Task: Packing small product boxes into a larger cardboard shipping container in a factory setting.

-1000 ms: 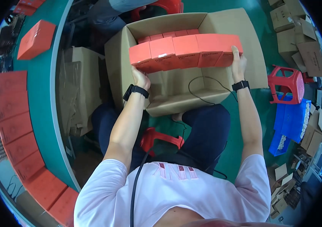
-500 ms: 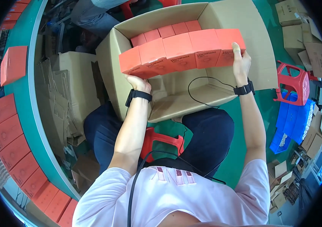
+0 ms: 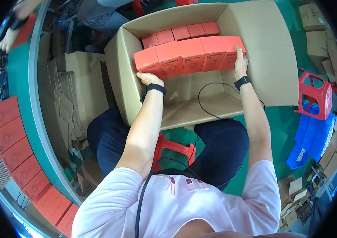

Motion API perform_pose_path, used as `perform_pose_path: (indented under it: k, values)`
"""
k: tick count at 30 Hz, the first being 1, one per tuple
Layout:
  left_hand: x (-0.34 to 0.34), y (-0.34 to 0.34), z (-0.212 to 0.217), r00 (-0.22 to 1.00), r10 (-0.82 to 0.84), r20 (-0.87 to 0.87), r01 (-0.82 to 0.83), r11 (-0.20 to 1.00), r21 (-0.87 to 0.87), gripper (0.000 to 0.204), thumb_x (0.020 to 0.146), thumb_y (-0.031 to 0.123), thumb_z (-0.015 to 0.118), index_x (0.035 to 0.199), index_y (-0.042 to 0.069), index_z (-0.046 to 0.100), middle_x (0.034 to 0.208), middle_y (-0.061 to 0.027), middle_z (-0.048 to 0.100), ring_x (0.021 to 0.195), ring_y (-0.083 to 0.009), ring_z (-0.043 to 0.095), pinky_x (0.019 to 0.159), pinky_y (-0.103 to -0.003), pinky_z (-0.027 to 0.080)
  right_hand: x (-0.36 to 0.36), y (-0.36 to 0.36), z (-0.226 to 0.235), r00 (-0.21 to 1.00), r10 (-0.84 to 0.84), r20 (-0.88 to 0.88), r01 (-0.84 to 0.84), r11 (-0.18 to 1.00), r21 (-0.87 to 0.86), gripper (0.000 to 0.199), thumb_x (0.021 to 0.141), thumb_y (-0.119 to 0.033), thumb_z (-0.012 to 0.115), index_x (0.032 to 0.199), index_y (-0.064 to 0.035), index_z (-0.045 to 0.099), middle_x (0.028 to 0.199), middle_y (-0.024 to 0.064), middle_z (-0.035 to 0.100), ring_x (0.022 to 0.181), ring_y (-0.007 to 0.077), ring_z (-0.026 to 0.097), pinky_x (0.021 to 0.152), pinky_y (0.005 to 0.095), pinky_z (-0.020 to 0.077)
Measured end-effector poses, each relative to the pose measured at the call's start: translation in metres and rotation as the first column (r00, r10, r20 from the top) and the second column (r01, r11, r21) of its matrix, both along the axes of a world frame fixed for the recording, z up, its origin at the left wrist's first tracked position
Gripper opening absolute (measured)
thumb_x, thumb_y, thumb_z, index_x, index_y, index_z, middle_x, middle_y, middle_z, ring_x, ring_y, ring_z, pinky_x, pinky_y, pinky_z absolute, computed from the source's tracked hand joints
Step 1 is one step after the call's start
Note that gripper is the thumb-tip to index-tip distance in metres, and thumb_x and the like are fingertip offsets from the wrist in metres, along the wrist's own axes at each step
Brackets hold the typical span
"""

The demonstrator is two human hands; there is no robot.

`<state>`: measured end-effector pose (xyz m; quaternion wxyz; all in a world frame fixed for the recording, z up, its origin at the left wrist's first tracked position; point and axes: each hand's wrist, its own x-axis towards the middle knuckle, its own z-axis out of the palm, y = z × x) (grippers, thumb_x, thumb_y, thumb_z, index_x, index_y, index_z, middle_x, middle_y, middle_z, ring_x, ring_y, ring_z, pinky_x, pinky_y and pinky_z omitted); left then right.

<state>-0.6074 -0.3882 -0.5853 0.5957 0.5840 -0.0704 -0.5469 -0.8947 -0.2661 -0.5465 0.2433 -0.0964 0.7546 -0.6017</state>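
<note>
A: Lower and deeper than half a second ago, the row of red boxes (image 3: 190, 55) is now sitting further inside the cardboard carton (image 3: 271, 59), closing on the back row of red boxes (image 3: 180, 33) already packed against the far wall.

B: Logging the grip. The left hand (image 3: 149, 78) is pressing against the row's left end, fingers curled under the end box. The right hand (image 3: 240, 63) is clamping the right end, fingers flat along the box side. Both are holding the row squeezed between them.

A: Long axis?

B: Running left to right, slightly tilted, left end lower in the picture. Each hand is sitting at one end, so neither is nearer; the row is lying straight ahead of the fingers, between the palms, just in front of the back row and above the bare carton floor.

A: Surroundings?

B: A black cable (image 3: 212, 99) is looping across the carton floor below the row. A red stool (image 3: 315, 95) is standing to the right, beside blue trays (image 3: 315, 135). More red boxes are lining the green table edge (image 3: 16, 154) at left, with flattened cardboard (image 3: 69, 95) stacked between table and carton. Another person's hand (image 3: 8, 39) is working at upper left.
</note>
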Motion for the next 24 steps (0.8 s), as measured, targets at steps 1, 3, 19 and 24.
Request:
perform_pose_path:
  k: [1,3,19,24]
  values:
    - [-0.003,-0.005,-0.006,1.0,0.025,0.019,-0.026,0.999,0.022,0.067,0.098,0.052,0.029,0.138,0.002,0.047,0.142,-0.0152,0.047,0.125,-0.029,0.049,0.106,-0.041,0.038,0.0,-0.008,-0.01,1.0,0.008,0.007,-0.008,1.0,-0.004,0.061,0.086,-0.045,0.062,0.122,0.0053,0.06,0.126,0.016,0.061,0.116,0.0249,0.055,0.101,0.0347,0.0381]
    - [-0.021,-0.004,-0.015,0.998,0.042,-0.04,-0.038,0.995,0.087,0.067,0.098,0.052,0.027,0.139,0.002,0.046,0.143,-0.0141,0.046,0.126,-0.0293,0.048,0.107,-0.04,0.037,-0.008,-0.009,-0.036,0.966,-0.068,0.25,0.081,0.996,-0.041,0.05,0.083,-0.038,0.064,0.115,0.0001,0.063,0.129,0.0108,0.057,0.124,0.0211,0.047,0.107,0.0359,0.0322]
    - [-0.001,-0.051,-0.218,0.973,0.158,-0.166,-0.073,0.9,0.429,0.047,0.095,0.041,0.032,0.131,0.017,0.05,0.136,-0.0061,0.052,0.122,-0.0237,0.049,0.106,-0.049,0.033,-0.018,-0.062,-0.205,0.633,-0.201,0.748,0.585,0.756,-0.292,0.038,0.073,0.01,0.051,0.109,-0.0011,0.051,0.111,0.014,0.052,0.114,0.0312,0.046,0.108,0.0484,0.0362]
    - [-0.06,-0.009,-0.174,0.855,0.1,-0.508,0.2,0.841,0.502,0.058,0.095,0.051,0.034,0.141,0.017,0.041,0.149,-0.0113,0.037,0.138,-0.0341,0.031,0.112,-0.068,0.014,-0.007,-0.021,-0.177,0.345,-0.163,0.924,0.571,0.818,-0.069,0.106,0.086,-0.03,0.064,0.151,-0.0125,-0.019,0.156,0.0188,-0.021,0.145,0.0447,-0.008,0.11,0.0711,0.0158]
